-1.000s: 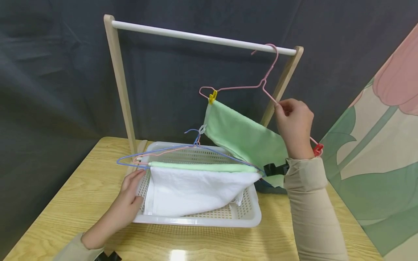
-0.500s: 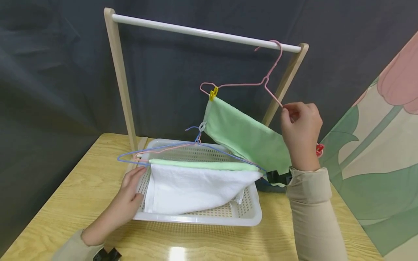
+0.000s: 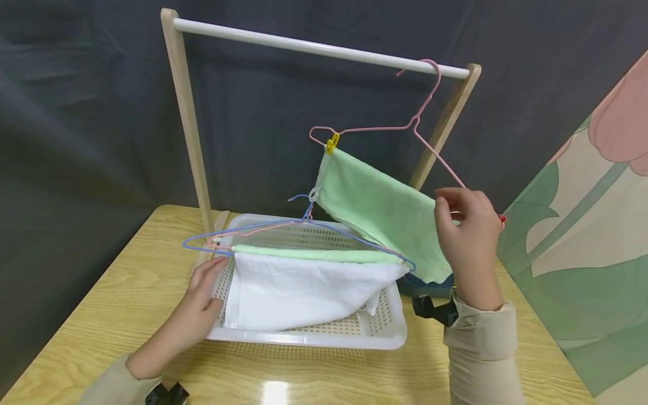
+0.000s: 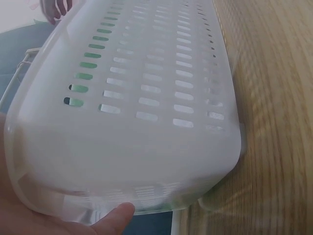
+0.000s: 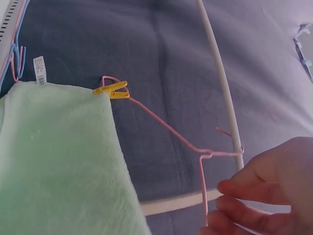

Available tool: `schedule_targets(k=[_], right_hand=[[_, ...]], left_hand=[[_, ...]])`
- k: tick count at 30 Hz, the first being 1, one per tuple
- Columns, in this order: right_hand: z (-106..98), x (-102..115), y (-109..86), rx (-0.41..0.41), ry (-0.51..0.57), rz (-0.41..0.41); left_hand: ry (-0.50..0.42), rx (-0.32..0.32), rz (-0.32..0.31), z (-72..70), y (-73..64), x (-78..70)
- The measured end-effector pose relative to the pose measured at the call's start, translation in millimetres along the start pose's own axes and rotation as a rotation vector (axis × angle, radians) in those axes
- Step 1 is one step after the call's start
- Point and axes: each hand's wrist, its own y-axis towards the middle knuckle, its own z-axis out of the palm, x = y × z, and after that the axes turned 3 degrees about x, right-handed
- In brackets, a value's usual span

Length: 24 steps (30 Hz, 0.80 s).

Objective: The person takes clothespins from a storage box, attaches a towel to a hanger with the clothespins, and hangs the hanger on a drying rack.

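My right hand (image 3: 468,242) is beside the right arm of a pink hanger (image 3: 379,128), its fingers loosely bent. In the right wrist view a gap shows between thumb and forefinger, and a lower fingertip overlaps the hanger wire. The hanger hooks over the white rail (image 3: 304,46). A light green towel (image 3: 385,202) hangs slanting from it, its upper left corner in a yellow clothespin (image 3: 332,143); a red clip (image 3: 502,219) shows partly behind my hand. My left hand (image 3: 194,304) rests on the left rim of the white basket (image 3: 304,338), fingertips by a blue hanger (image 3: 202,241).
Across the basket lie the blue hanger and a pink one, with a white towel (image 3: 304,292) and a folded green towel (image 3: 319,255). Wooden posts (image 3: 184,101) carry the rail. A dark blue container (image 3: 430,286) sits right of the basket on the wooden table (image 3: 126,253).
My right hand has slid down and right along the pink hanger's arm, away from where it pinched the wire, and now covers most of the red clip. My left hand has stayed on the basket.
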Motion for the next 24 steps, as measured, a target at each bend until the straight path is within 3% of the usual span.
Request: schedule_targets(k=[9, 16, 24], right_hand=[[2, -27, -19.4, 0.175, -0.019, 0.102], [11, -51, -28.1, 0.384, -0.004, 0.191], [25, -79, -38.4, 0.452, 0.001, 0.239]], left_hand=[[-0.001, -0.002, 0.002, 0.8, 0.4, 1.5], [-0.012, 0.006, -0.006, -0.2, 0.2, 1.3], [0.001, -0.002, 0.006, 0.2, 0.0, 4.6]])
